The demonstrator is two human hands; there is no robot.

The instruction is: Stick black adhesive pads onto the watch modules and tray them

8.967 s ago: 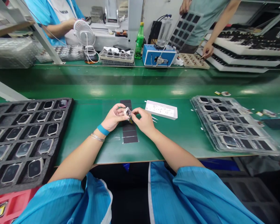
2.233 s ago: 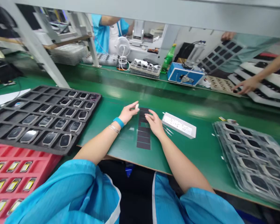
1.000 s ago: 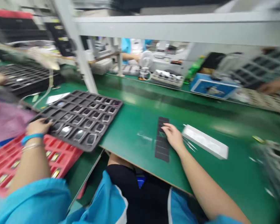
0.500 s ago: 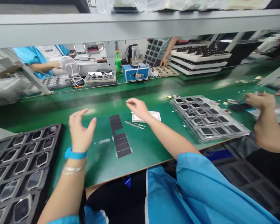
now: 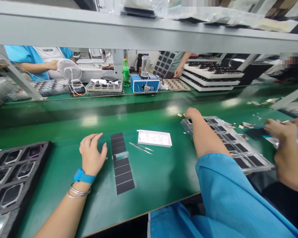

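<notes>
My left hand (image 5: 92, 150), with a blue watch band and silver bangles at the wrist, is raised over the green table. Its fingers are loosely curved and apart, with nothing between them. Just to its right lies a strip of black rectangular pieces (image 5: 124, 178) on clear backing. My right hand (image 5: 193, 113) is stretched out to the far left corner of a clear plastic tray (image 5: 260, 167) of square watch faces; its fingertips are hidden behind the hand. Between my hands are metal tweezers (image 5: 141, 148) and a shallow white box (image 5: 155, 138) with tiny dark bits inside.
A black foam tray (image 5: 43, 155) of watch parts fills the left side. Another person's hands (image 5: 281, 132) work at the right. Across the table stand a white fan (image 5: 69, 69), a green bottle (image 5: 125, 72), a blue device (image 5: 145, 83) and stacked white trays (image 5: 211, 79). A shelf beam (image 5: 139, 31) crosses overhead.
My right hand has moved right, from above the white box to the clear tray's far corner, uncovering the box. My left hand stays raised and open. The view has shifted slightly.
</notes>
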